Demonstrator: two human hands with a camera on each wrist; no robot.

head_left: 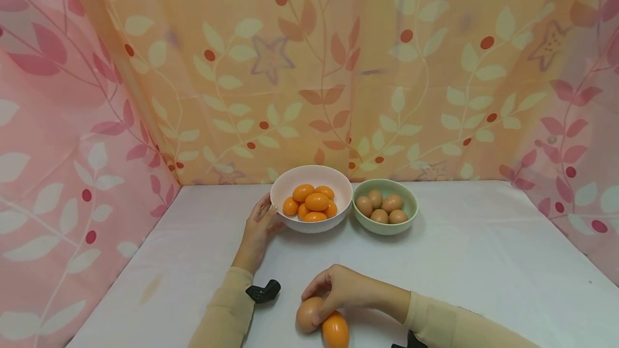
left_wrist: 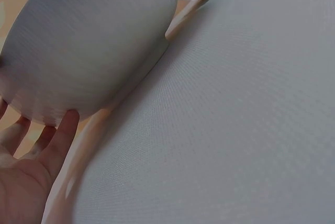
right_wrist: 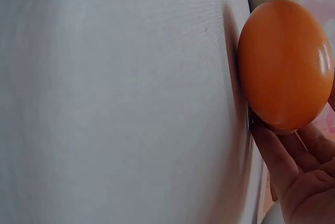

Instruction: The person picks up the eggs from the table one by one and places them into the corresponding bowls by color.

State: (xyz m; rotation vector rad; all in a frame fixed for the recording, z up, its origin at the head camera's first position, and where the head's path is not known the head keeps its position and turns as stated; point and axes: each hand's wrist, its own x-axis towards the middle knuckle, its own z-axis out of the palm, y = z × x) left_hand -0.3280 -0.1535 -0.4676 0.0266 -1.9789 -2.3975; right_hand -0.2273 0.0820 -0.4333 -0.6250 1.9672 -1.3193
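Observation:
My left hand (head_left: pixel 258 224) rests against the left side of a white bowl (head_left: pixel 311 226), its fingertips touching the outer wall. Glossy orange eggs (head_left: pixel 316 201) are piled in that bowl. The left wrist view shows the fingers (left_wrist: pixel 62 137) against the underside curve of the bowl (left_wrist: pixel 99 41). Near the front of the table, my right hand (head_left: pixel 345 291) grips a brown egg (head_left: pixel 308 314) between thumb and fingers. An orange egg (head_left: pixel 336 331) lies right beside it. In the right wrist view this orange egg (right_wrist: pixel 285 64) hides most of the brown one.
A green bowl (head_left: pixel 385 228) with several brown eggs (head_left: pixel 391 203) stands just right of the white bowl. White cloth covers the table (head_left: pixel 483 262). Patterned curtains (head_left: pixel 309 69) close off the back and both sides.

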